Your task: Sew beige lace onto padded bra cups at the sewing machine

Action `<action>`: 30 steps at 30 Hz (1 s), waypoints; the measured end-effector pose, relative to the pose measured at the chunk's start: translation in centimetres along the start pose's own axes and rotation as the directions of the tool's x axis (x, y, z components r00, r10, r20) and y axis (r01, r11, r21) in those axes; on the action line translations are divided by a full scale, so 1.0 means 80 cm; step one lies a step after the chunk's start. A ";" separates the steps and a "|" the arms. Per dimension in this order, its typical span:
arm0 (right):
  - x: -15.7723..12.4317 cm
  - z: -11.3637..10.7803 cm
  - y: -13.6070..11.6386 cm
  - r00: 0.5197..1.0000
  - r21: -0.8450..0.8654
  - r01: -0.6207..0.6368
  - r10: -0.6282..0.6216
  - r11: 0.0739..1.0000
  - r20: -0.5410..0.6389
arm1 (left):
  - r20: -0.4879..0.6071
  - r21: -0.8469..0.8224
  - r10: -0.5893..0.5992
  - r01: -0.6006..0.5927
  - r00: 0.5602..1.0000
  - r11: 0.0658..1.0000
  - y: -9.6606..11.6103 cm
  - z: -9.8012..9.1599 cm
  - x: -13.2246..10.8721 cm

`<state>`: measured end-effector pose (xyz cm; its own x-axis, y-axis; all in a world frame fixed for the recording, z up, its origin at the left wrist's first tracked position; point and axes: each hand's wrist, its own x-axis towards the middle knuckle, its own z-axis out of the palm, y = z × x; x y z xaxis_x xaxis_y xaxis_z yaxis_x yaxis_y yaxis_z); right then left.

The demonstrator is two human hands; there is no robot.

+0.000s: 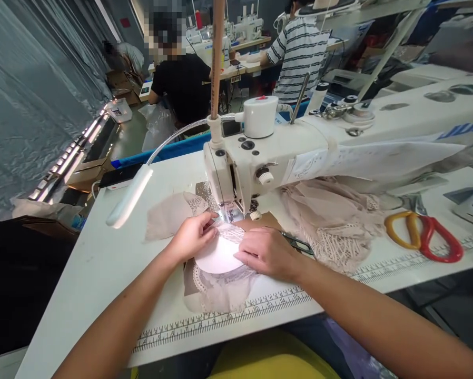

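Note:
Under the needle area of a sewing machine (240, 163) lies a white rounded pad (216, 256), like a bra cup, with pale beige lace (230, 231) over its upper edge. My left hand (193, 235) is closed, fingertips pinching the lace close beside the presser foot (230, 213). On the pad's right side, my right hand (266, 253) curls its fingers with the thumb pressed on the pad and lace. More lace fabric (224, 295) spreads below the pad toward the table's front. What sits directly under the needle is too small to make out.
Orange-and-red scissors (424, 237) and a heap of beige lace fabric (335, 221) lie to the right. A beige piece (167, 215) rests left of the machine. The lamp (129, 197) hangs at left. A printed ruler (228, 318) runs along the table's front. People sit beyond.

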<state>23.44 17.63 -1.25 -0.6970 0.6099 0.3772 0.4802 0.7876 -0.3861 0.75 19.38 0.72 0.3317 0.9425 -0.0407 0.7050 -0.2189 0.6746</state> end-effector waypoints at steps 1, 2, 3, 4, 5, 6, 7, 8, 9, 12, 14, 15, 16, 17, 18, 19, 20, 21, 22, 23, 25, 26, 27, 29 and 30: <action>0.000 0.000 0.001 1.000 -0.003 -0.011 0.011 1.000 -0.025 | 0.037 -0.017 0.020 -0.020 0.999 1.000 0.002 0.004 0.002; 0.001 0.001 0.002 0.999 -0.012 -0.029 0.028 1.000 -0.043 | 0.068 -0.028 0.040 -0.038 0.997 0.999 0.004 0.006 0.005; 0.001 0.002 0.003 0.998 -0.027 -0.048 0.047 0.998 -0.049 | 0.082 -0.022 0.054 -0.052 0.995 0.998 0.005 0.008 0.007; 0.002 0.003 0.004 0.997 -0.047 -0.066 0.064 0.997 -0.048 | 0.076 0.004 0.058 -0.058 0.995 0.998 0.005 0.008 0.009; 0.002 0.004 0.006 0.996 -0.070 -0.080 0.077 0.994 -0.040 | 0.051 0.043 0.052 -0.054 0.997 0.998 0.005 0.007 0.010; 0.002 0.006 0.007 0.996 -0.091 -0.087 0.085 0.992 -0.030 | 0.014 0.085 0.039 -0.040 0.999 0.996 0.006 0.005 0.010; 0.003 0.007 0.007 0.996 -0.106 -0.088 0.086 0.990 -0.024 | -0.034 0.128 0.028 -0.023 0.999 0.991 0.007 0.002 0.009; 0.003 0.008 0.008 0.996 -0.116 -0.086 0.084 0.990 -0.021 | -0.082 0.172 0.029 -0.014 0.996 0.985 0.009 -0.002 0.006; 0.003 0.009 0.008 0.996 -0.121 -0.085 0.084 0.989 -0.019 | -0.122 0.214 0.049 -0.022 0.991 0.977 0.012 -0.005 0.002; 0.003 0.010 0.008 0.994 -0.119 -0.108 0.107 0.987 -0.013 | -0.123 0.337 0.204 -0.152 0.971 0.929 0.027 -0.005 -0.015; 0.003 0.010 0.007 0.993 -0.106 -0.120 0.121 0.987 -0.002 | -0.018 0.383 0.301 -0.272 0.953 0.883 0.036 0.004 -0.024; 0.003 0.009 0.007 0.992 -0.097 -0.128 0.129 0.987 0.002 | 0.032 0.405 0.324 -0.309 0.945 0.861 0.038 0.011 -0.027; 0.003 0.009 0.007 0.990 -0.089 -0.140 0.141 0.986 0.003 | 0.067 0.431 0.333 -0.328 0.940 0.840 0.039 0.017 -0.028; 0.004 0.008 0.006 0.988 -0.084 -0.156 0.157 0.984 0.006 | 0.087 0.458 0.333 -0.335 0.939 0.823 0.038 0.024 -0.028; 0.004 0.007 0.006 0.984 -0.088 -0.175 0.177 0.981 0.011 | 0.096 0.481 0.329 -0.334 0.939 0.811 0.035 0.029 -0.028; 0.005 0.006 0.005 0.980 -0.101 -0.196 0.199 0.975 0.018 | 0.103 0.494 0.326 -0.333 0.940 0.803 0.032 0.033 -0.027; 0.006 0.005 0.004 0.975 -0.120 -0.214 0.219 0.969 0.031 | 0.110 0.500 0.325 -0.335 0.939 0.799 0.029 0.035 -0.025; 0.007 0.004 0.003 0.970 -0.141 -0.228 0.237 0.963 0.049 | 0.122 0.501 0.327 -0.343 0.937 0.795 0.026 0.035 -0.024; 0.009 0.003 0.003 0.965 -0.160 -0.240 0.253 0.958 0.068 | 0.132 0.502 0.331 -0.351 0.934 0.790 0.023 0.034 -0.023; 0.010 0.003 0.002 0.960 -0.173 -0.249 0.267 0.953 0.088 | 0.142 0.506 0.334 -0.358 0.932 0.785 0.021 0.032 -0.022; 0.012 0.002 0.001 0.950 -0.185 -0.263 0.288 0.947 0.123 | 0.155 0.521 0.335 -0.366 0.929 0.772 0.019 0.027 -0.021; 0.013 0.001 0.000 0.947 -0.187 -0.265 0.292 0.946 0.137 | 0.161 0.531 0.333 -0.366 0.929 0.764 0.018 0.025 -0.021; 0.014 0.001 0.000 0.944 -0.187 -0.264 0.293 0.946 0.148 | 0.167 0.542 0.329 -0.365 0.929 0.757 0.018 0.022 -0.020; 0.015 0.000 0.000 0.941 -0.188 -0.267 0.298 0.945 0.163 | 0.186 0.560 0.316 -0.365 0.930 0.744 0.017 0.018 -0.018; 0.015 0.000 0.000 0.938 -0.188 -0.271 0.303 0.944 0.166 | 0.198 0.566 0.309 -0.365 0.930 0.739 0.016 0.017 -0.016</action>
<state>22.59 18.38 -0.78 -0.5974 0.7960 0.0970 0.7425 0.5948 -0.3080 2.09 17.54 0.67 0.6502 0.7594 0.0245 0.7546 -0.6491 0.0965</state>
